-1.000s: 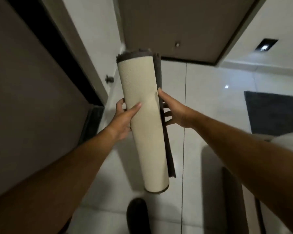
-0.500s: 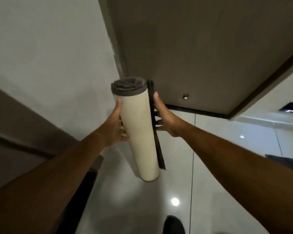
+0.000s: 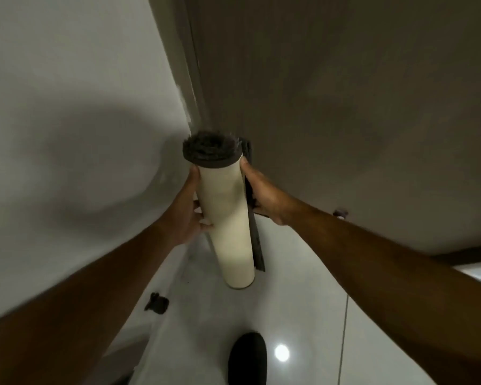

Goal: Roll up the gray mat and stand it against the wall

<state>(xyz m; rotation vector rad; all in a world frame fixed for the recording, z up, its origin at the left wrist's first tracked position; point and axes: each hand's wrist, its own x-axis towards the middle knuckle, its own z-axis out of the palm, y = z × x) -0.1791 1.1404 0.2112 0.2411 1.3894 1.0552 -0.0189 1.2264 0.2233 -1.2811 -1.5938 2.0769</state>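
The gray mat is rolled into a tube, cream backing outward, with gray pile showing at its top end. It stands nearly upright in the corner where the white wall meets a brown door. Its lower end is at or just above the white floor; I cannot tell if it touches. My left hand grips the roll's left side and my right hand grips its right side, over the loose dark edge flap.
A small dark door stop sits on the floor by the wall's base. The dark toe of my foot shows at the bottom, beside a light reflection on the glossy tiles. A small knob sticks out of the door.
The view has swung left and closer to the corner. Both hands have carried the rolled mat toward the wall and door, more upright, its lower end nearer the floor.
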